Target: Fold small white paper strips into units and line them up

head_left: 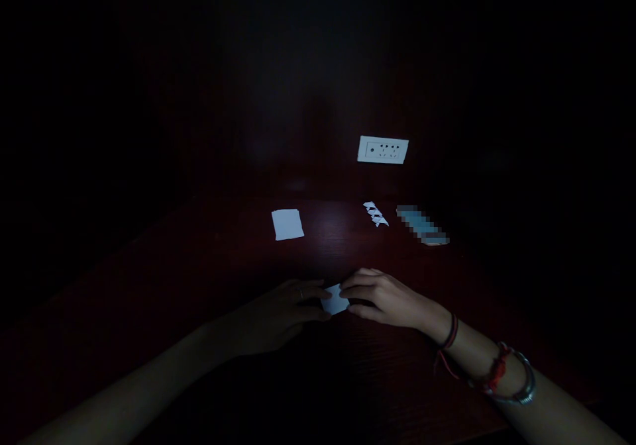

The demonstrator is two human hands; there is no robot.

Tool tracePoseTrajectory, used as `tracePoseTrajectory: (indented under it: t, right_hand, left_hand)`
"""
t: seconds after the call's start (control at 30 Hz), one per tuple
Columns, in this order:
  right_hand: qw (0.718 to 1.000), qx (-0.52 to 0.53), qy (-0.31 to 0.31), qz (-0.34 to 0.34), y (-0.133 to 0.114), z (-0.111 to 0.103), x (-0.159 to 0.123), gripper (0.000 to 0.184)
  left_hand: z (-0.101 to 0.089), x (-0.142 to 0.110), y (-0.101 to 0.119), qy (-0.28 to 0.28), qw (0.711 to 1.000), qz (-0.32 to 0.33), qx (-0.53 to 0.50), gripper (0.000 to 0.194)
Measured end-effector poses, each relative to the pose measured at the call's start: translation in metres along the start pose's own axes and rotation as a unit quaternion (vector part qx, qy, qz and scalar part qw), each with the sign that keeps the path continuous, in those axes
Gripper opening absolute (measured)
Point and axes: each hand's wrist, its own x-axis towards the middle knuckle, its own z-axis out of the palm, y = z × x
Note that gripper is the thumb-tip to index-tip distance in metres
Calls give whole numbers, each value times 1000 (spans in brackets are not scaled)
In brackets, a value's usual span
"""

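A small white piece of paper (335,300) lies on or just above the dark red table, between my two hands. My left hand (298,307), with a ring on one finger, has its thumb and fingertips at the paper's left edge. From the other side my right hand (380,297) holds the paper's right edge between its fingers and thumb. Beyond the hands rests a stack of white paper sheets (287,224). Several folded white paper pieces (375,214) lie in a row to its right.
A phone-like flat object (422,225), its face blurred out, lies at the right of the table (223,246). A white wall socket panel (383,149) sits on the wall behind. Bracelets (501,369) circle my right forearm. Darkness hides the sides.
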Motion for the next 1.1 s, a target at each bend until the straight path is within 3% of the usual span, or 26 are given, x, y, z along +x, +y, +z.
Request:
tracePoseTrajectory:
  t: [0.2, 0.63, 0.87, 1.1]
  right_hand:
    - [1000, -5, 13, 1, 1, 4, 3, 26]
    - [1000, 2, 17, 10, 0, 3, 2, 26]
    - [996, 73, 48, 29, -2, 4, 5, 30]
    - [996, 65, 46, 46, -2, 8, 6, 23]
  left_hand:
    - [-4, 4, 2, -30, 999, -13, 8, 49]
    - [-3, 5, 1, -20, 1000, -8, 8, 47]
    - [-3, 7, 3, -6, 999, -40, -3, 44]
    - [-1, 11, 5, 15, 998, -59, -11, 37]
